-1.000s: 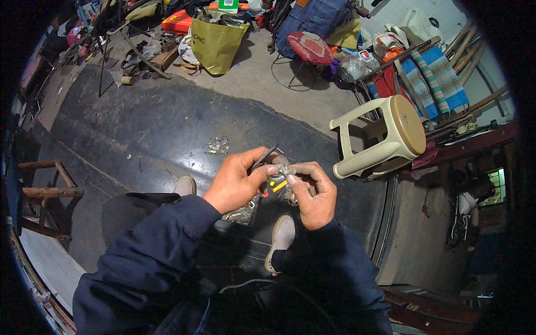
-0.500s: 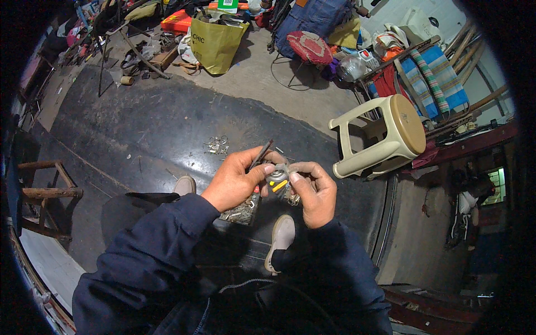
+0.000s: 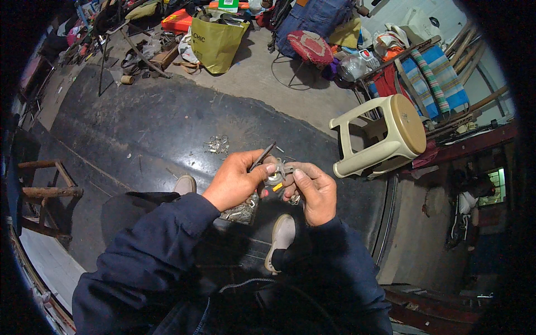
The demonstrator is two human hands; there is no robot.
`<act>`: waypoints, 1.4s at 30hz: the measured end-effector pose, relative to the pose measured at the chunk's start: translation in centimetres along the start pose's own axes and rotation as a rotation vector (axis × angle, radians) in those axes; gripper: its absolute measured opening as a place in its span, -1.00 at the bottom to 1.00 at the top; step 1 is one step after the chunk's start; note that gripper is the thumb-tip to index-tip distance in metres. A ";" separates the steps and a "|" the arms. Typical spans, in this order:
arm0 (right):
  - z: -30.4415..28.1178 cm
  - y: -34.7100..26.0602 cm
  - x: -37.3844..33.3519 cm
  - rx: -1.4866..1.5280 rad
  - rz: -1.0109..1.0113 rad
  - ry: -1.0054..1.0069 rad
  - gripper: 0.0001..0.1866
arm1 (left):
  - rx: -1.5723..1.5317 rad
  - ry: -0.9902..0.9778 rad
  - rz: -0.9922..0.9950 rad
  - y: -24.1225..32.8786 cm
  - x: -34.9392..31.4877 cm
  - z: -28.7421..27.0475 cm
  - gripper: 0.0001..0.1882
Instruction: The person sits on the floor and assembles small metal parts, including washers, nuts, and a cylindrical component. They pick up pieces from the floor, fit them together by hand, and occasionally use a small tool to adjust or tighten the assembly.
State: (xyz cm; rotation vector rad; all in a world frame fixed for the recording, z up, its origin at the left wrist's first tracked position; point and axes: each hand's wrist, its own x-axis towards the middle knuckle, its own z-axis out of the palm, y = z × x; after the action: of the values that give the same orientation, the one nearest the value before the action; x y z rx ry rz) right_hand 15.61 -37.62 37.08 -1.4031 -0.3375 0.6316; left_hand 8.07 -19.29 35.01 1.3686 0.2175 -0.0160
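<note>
Small, shiny grey part [image 3: 278,170] being worked on here, just right of the middle of the frame, held up between both hands. It's pinched on its left side by the thumb and fingers of the left hand [image 3: 237,178], and its right end is gripped by the closed thumb and fingers of the right hand [image 3: 315,192]. A thin dark rod [image 3: 262,156] is also kept in the left hand, poking out up and to the right. A yellow piece [image 3: 278,187] can be seen right below the part, but whether it's gripped can't be told.

Under the left hand, a tray of metal bits [image 3: 244,214] is partly hidden, and another pile of metal bits [image 3: 217,144] has been left above it on the dark mat [image 3: 167,111]. Two pale shoes [image 3: 283,231] are seen lower down, one near the tray.

Over on the right, a cream stool [image 3: 382,134] is tipped on its side. A yellow bag [image 3: 218,47] is parked at the top, and a wooden frame [image 3: 51,192] is seen at the left edge.
</note>
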 end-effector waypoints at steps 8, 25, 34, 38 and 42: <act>-0.1 0.2 0.0 -0.004 0.023 0.002 -0.76 | -0.163 -0.064 -0.137 -0.1 -0.1 0.0 -0.77; 0.0 0.4 0.2 0.011 0.043 0.031 -0.81 | -0.125 -0.031 -0.152 -0.1 -0.1 -0.1 -0.79; 0.3 0.2 0.2 -0.010 0.047 0.048 -0.82 | -0.030 0.028 -0.087 -0.2 -0.1 -0.1 -0.77; 0.4 0.2 0.2 -0.017 0.045 0.059 -0.81 | -0.038 -0.002 -0.100 -0.3 -0.1 -0.2 -0.77; 0.3 0.3 0.2 -0.024 0.037 0.056 -0.81 | -0.085 -0.038 -0.147 -0.3 -0.2 -0.3 -0.76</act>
State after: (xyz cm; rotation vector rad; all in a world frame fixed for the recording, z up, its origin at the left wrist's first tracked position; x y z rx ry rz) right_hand 15.52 -37.20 36.84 -1.4503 -0.2755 0.6188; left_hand 7.75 -19.12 34.70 1.2647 0.2835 -0.1536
